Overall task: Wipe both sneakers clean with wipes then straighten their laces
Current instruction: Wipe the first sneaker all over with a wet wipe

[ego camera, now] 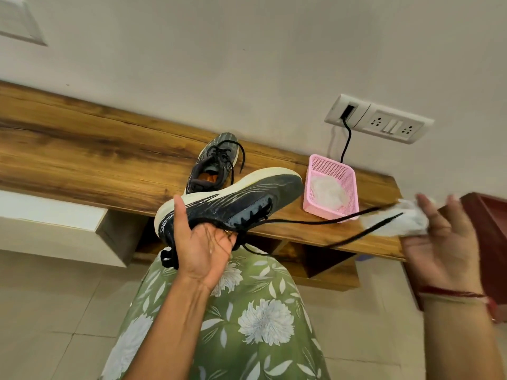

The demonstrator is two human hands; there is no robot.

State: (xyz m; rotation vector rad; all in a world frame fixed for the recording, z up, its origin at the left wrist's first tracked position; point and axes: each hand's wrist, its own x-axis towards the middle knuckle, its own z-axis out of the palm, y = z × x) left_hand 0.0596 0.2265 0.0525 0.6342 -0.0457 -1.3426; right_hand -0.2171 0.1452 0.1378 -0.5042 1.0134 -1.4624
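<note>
— What surrounds the work?
— The left hand [204,242] grips the raised sneaker [233,204] by its heel, sole up, over the near edge of the wooden shelf [96,149]. Its laces [315,222] trail right, crossing the pink basket [348,171] and the wipe [395,222] that the right hand [439,239] holds. The second sneaker [214,163] sits farther back.
— Anything unclear?
— The right hand is blurred, and a dark red object [485,215] is cut off at the right.
</note>
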